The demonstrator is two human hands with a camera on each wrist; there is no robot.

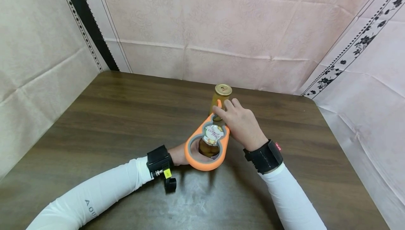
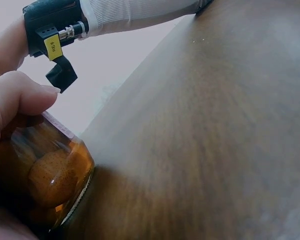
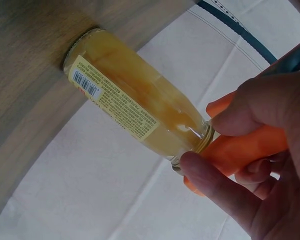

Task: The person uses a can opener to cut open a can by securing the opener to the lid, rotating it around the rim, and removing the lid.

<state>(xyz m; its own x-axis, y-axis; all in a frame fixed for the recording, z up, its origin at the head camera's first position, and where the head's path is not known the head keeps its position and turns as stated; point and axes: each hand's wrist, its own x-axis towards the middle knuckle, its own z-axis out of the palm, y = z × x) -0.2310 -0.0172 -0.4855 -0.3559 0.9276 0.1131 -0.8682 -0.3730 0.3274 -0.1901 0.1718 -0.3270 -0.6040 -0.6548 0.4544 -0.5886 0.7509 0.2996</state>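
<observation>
My left hand (image 1: 179, 154) grips a glass jar (image 1: 209, 149) with round fruit in amber liquid; its thumb shows against the glass in the left wrist view, and the jar's base is close to the table. Above it, my right hand (image 1: 243, 122) holds an orange jar opener (image 1: 205, 166) with grey-lined round openings. Through these openings a white printed label on the amber jar is visible. Whether the opener touches that jar's lid, I cannot tell. Behind stands a capped jar of yellow fruit (image 3: 140, 90); my right fingers overlap its neck in the right wrist view, contact unclear.
The dark wooden table (image 1: 126, 117) spreads around both hands. Pale cloth (image 1: 202, 22) hangs along its back edge, with more cloth at both sides. Each wrist wears a black strap, and a small camera mount (image 1: 170, 184) hangs from the left one.
</observation>
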